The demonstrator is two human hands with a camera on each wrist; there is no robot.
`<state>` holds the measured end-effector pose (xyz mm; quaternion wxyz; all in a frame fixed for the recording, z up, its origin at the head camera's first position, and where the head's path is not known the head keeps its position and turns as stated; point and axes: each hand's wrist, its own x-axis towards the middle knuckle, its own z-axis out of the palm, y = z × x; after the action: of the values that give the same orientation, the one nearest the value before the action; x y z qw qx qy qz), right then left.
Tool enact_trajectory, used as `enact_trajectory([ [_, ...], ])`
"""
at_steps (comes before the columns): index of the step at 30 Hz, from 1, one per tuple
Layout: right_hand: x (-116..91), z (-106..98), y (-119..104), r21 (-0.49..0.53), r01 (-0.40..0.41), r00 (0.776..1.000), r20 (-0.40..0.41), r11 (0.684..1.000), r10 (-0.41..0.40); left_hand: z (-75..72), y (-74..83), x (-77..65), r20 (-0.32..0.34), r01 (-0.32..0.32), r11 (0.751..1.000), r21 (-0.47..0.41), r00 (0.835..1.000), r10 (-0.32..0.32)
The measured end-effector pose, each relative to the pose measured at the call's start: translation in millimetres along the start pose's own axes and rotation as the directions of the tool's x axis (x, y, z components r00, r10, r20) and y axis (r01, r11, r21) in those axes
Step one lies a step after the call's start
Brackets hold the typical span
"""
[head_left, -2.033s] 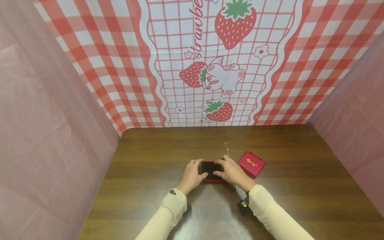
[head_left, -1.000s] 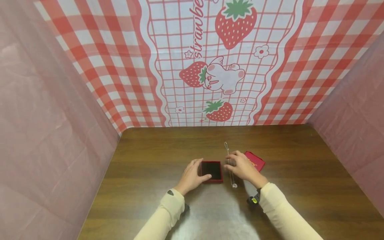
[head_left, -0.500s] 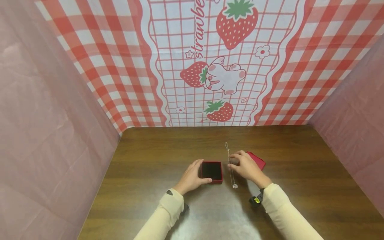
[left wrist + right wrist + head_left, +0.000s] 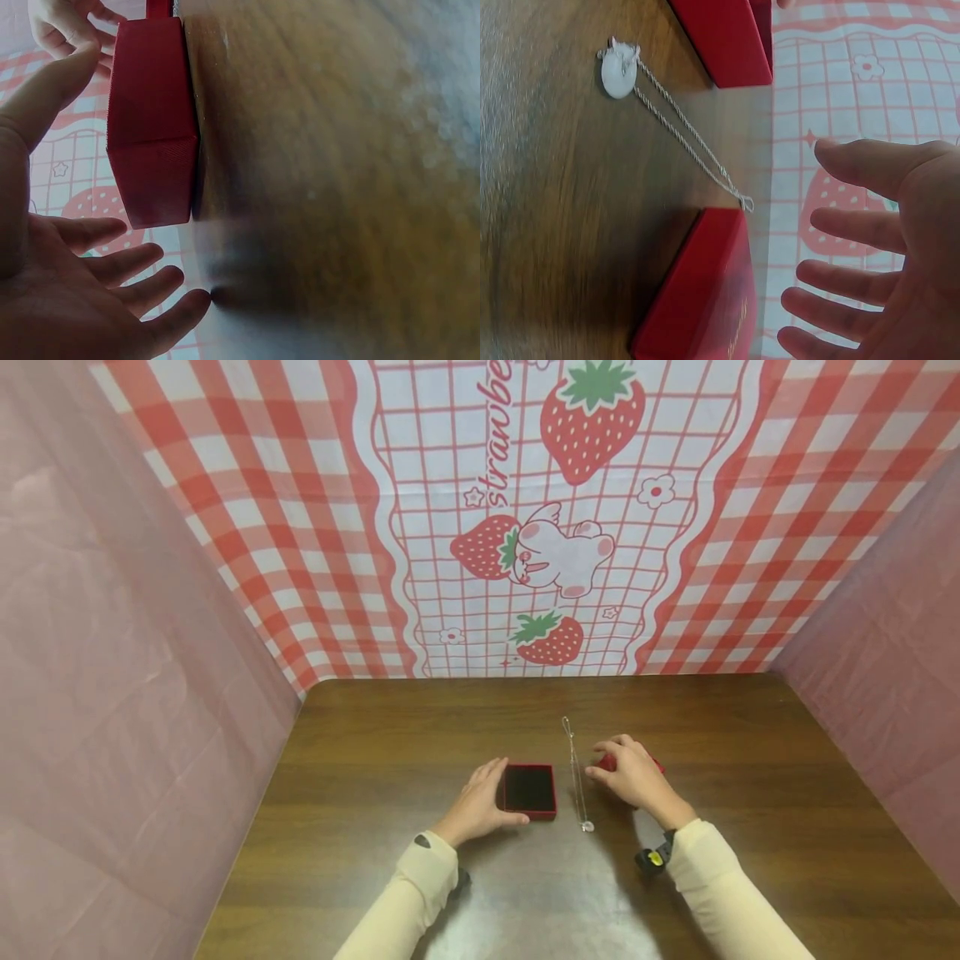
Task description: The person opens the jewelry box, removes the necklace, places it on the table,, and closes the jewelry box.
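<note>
A square red box (image 4: 542, 815) with a black lining lies uncovered on the table. My left hand (image 4: 474, 808) is at its left side, thumb by the near edge. In the left wrist view the fingers spread around the red box (image 4: 154, 120); contact is unclear. To the right lies a silver necklace (image 4: 587, 827), its chain stretched away from me and its pale round pendant (image 4: 619, 71) nearest. My right hand (image 4: 636, 778) hovers over the red lid (image 4: 705, 292) with gold lettering, hiding most of it in the head view. Its fingers are loosely extended, gripping nothing.
The brown wooden table (image 4: 375, 760) carries these items near its middle. A red-and-white strawberry cloth (image 4: 525, 527) hangs behind it. Pinkish curtains (image 4: 135, 652) flank both sides.
My right hand has left the box, passed over the necklace and moved right to above the lid. My left hand stays by the box, its thumb now off the lining at the near edge.
</note>
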<state>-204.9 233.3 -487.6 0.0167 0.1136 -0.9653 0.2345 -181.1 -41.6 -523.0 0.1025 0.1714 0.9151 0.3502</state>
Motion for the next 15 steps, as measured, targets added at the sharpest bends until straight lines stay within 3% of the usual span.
enact_trajectory([
  [15, -5.0, -7.8, 11.3, -0.036, -0.052, 0.999, 0.013, 0.998, 0.053, 1.1, -3.3, 1.7, 0.008, -0.008, 1.0, 0.009, 1.0, 0.008],
])
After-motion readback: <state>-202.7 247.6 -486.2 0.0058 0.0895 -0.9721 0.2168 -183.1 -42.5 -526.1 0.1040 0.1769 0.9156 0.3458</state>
